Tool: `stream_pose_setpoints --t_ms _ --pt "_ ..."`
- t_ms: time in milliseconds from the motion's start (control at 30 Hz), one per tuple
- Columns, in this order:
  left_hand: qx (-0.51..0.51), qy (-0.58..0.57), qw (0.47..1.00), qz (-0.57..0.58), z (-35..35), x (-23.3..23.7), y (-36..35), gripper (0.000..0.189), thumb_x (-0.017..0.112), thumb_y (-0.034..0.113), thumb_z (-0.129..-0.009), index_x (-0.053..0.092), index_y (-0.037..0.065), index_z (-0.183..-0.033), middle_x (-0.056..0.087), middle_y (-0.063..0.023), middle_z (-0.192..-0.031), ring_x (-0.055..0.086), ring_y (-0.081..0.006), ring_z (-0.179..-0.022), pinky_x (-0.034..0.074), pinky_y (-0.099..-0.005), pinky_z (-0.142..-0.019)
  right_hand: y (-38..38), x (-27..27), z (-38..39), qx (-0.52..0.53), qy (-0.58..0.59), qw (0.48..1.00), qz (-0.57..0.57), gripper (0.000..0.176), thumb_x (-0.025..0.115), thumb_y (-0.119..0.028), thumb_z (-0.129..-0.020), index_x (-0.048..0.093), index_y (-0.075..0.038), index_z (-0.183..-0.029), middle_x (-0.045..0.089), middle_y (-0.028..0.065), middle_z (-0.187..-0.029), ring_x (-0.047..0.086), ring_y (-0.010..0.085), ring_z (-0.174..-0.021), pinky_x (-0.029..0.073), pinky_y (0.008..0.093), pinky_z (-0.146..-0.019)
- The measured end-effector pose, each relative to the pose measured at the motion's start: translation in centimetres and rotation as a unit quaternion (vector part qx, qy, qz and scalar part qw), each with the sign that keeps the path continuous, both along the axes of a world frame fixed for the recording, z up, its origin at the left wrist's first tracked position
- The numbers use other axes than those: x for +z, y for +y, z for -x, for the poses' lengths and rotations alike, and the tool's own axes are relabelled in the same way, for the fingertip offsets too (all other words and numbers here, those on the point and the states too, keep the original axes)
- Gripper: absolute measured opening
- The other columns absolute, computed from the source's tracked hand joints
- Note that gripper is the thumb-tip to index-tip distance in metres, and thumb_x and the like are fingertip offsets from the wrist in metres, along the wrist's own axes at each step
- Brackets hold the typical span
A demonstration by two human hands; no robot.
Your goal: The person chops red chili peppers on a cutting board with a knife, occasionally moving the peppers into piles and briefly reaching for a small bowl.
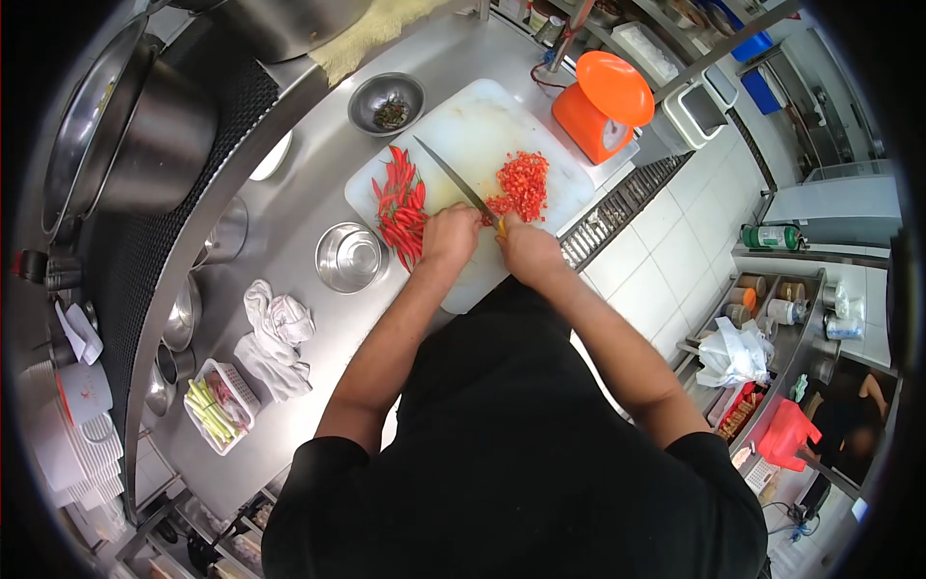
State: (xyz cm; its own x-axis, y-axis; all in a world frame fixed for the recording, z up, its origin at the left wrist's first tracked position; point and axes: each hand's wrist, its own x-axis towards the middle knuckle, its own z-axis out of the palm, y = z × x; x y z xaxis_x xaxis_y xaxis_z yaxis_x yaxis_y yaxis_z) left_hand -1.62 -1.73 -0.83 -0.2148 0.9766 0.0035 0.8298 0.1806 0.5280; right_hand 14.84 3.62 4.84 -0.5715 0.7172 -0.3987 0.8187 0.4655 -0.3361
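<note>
A kitchen knife (pixel 451 177) lies across the white cutting board (pixel 468 116), its tip pointing to the far left. My right hand (pixel 529 249) is closed around its yellow handle. Curled fingers of my left hand (pixel 451 234) press down beside the blade on a red chilli, which is mostly hidden under them. Whole red chillies (pixel 400 205) are heaped on the board just left of that hand. Beyond the blade, to the right, sits a pile of chopped red chilli (pixel 523 185), with some pieces against the knife.
Left of the board stand a steel bowl with dark bits (pixel 388 104) and a round steel container (pixel 349 258). Cloths (pixel 278 333) and a white basket (pixel 241 391) with green stalks lie nearer. An orange scale (pixel 600 106) is at the back right. Another person (pixel 851 425) appears far right.
</note>
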Motion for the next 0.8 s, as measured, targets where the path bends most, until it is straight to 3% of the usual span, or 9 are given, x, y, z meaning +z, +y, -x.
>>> stream_pose_setpoints --t_ms 200,400,500,633,800 --pt "-0.007 -0.001 1.0 -0.003 0.0 -0.2 -0.3 0.009 0.072 0.016 -0.089 0.076 0.009 -0.093 0.071 -0.0119 -0.094 0.071 -0.0353 -0.089 0.057 -0.0489 -0.078 0.4 2.8 0.1 0.033 -0.036 0.999 -0.008 0.033 0.062 -0.026 -0.103 0.052 0.001 -0.118 0.075 0.0235 -0.094 0.076 0.041 -0.089 0.06 0.0497 -0.08" --pt "-0.001 0.002 1.0 -0.01 -0.1 -0.1 0.0 0.009 0.072 0.015 -0.089 0.076 0.008 -0.094 0.071 -0.012 -0.095 0.071 -0.0359 -0.089 0.058 -0.0489 -0.078 -0.8 -0.2 0.0 -0.006 -0.022 1.0 -0.003 0.031 0.062 -0.026 -0.102 0.054 0.002 -0.115 0.075 0.0238 -0.094 0.076 0.0401 -0.089 0.06 0.0497 -0.078" --pt "-0.005 0.004 1.0 -0.014 -0.4 -0.4 -0.2 0.009 0.072 0.015 -0.09 0.075 0.007 -0.092 0.071 -0.0125 -0.094 0.071 -0.0363 -0.088 0.057 -0.0493 -0.078 -0.1 0.0 -0.2 0.032 0.017 0.999 -0.033 0.032 0.062 -0.026 -0.102 0.053 0.001 -0.116 0.075 0.0237 -0.093 0.076 0.04 -0.089 0.06 0.0495 -0.078" --pt "0.008 0.0 1.0 -0.012 -0.4 -0.5 -0.5 0.009 0.072 0.015 -0.09 0.075 0.006 -0.091 0.071 -0.0132 -0.094 0.07 -0.0371 -0.088 0.057 -0.0498 -0.078 0.0 2.1 -0.1 0.041 -0.025 0.999 -0.019 0.032 0.062 -0.026 -0.102 0.053 0.001 -0.117 0.075 0.0226 -0.092 0.076 0.04 -0.088 0.06 0.0494 -0.079" --pt "0.01 -0.003 0.999 -0.031 -0.6 -0.6 -0.6 0.01 0.071 0.015 -0.09 0.076 0.007 -0.093 0.071 -0.013 -0.094 0.07 -0.0371 -0.089 0.057 -0.0497 -0.079 -1.2 -0.3 0.1 -0.004 -0.033 0.999 -0.001 0.033 0.062 -0.027 -0.102 0.053 0.002 -0.116 0.075 0.0214 -0.091 0.076 0.0394 -0.088 0.06 0.0496 -0.079"
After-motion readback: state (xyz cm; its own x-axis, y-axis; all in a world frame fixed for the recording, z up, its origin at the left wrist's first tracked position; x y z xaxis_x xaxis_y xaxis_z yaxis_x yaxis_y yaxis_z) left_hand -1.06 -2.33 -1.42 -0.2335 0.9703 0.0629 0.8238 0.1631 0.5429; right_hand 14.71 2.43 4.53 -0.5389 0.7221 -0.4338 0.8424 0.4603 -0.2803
